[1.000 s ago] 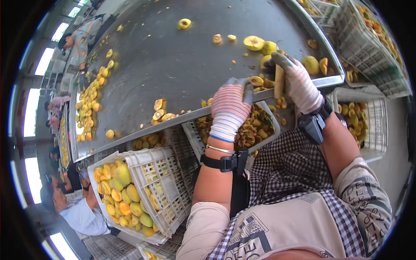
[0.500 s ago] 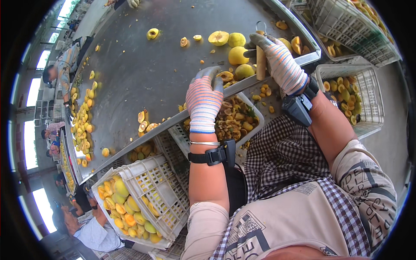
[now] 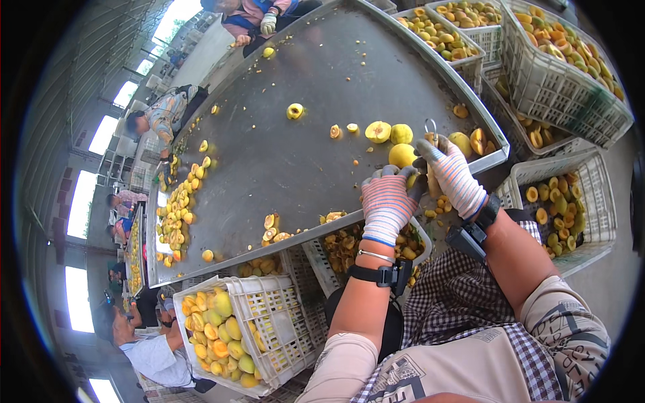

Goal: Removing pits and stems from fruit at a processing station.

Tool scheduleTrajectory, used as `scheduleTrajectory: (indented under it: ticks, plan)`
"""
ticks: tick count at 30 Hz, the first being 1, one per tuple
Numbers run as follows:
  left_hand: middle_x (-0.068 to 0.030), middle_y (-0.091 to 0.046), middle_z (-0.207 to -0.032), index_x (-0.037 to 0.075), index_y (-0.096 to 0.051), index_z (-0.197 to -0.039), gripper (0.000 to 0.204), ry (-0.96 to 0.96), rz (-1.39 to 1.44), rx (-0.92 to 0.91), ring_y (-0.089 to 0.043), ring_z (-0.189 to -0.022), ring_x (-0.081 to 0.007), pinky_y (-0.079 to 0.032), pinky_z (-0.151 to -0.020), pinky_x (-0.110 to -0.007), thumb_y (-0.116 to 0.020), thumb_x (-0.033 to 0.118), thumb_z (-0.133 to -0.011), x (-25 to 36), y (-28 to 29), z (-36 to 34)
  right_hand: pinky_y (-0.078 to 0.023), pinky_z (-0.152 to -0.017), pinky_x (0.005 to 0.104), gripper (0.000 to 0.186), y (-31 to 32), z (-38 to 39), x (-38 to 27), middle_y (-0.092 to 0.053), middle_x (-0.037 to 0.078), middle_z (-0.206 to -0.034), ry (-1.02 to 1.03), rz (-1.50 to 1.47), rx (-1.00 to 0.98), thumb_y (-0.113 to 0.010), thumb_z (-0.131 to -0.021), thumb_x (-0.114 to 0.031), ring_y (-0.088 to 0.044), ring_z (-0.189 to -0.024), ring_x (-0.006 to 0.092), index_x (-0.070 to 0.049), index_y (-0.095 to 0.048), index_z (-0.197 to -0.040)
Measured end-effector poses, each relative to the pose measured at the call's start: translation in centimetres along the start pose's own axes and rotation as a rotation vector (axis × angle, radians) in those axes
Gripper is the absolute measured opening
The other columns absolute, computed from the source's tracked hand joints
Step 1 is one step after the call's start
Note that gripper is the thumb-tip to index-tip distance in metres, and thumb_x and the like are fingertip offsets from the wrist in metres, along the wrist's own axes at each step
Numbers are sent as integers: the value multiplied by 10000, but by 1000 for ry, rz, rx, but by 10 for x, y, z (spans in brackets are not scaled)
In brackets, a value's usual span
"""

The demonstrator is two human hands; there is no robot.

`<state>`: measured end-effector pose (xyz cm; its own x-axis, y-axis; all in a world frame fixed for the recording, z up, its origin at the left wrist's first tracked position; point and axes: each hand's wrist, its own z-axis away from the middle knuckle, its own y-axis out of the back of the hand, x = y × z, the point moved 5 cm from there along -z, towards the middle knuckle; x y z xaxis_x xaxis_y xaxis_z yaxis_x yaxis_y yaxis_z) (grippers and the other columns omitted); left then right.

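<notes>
My right hand, in a striped glove with grey fingertips, is closed round the wooden handle of a coring tool. The tool's metal loop points up and away from me. Beside it, at the table's near edge, my gloved left hand curls its fingers over a yellow peach, which they mostly hide. Just beyond my hands sit a whole yellow peach, another peach and a cut half. Right of the tool, at the table corner, are more peaches and a halved piece.
The metal table has a raised rim and scattered scraps. Below its edge stands a crate of scraps. Crates of fruit stand lower left and right, with stacked crates at upper right. Co-workers work along the far side.
The view has shifted, so the scene sits lower and further right. My left hand has moved right along the table edge to the peach by the tool. My right hand still holds the tool.
</notes>
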<state>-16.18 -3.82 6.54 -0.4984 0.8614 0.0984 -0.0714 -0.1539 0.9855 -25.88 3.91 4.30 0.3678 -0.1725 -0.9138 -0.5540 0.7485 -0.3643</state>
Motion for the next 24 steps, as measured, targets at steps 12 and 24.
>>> scheduleTrajectory:
  ticks: [12,24]
  plan:
    - [-149,-561,-1106,107,-589,-1121,338,-18,556,278,-603,-961,-329,-490,-843,-406,-672,156,-797,-15,-3,6,-487,-660,238,308,1,-2,4,-607,37,-902,22,-11,-6,-630,-891,-192,-564,-721,95,-7,-539,-1119]
    - [-75,-616,-1056,49,-585,-1100,198,241,2373,615,-603,-942,-180,-551,-799,-337,-547,163,-942,-80,-18,33,-467,-719,232,351,-20,5,7,-618,26,-959,-5,22,-39,-627,-895,-186,-539,-817,76,-5,-523,-1176]
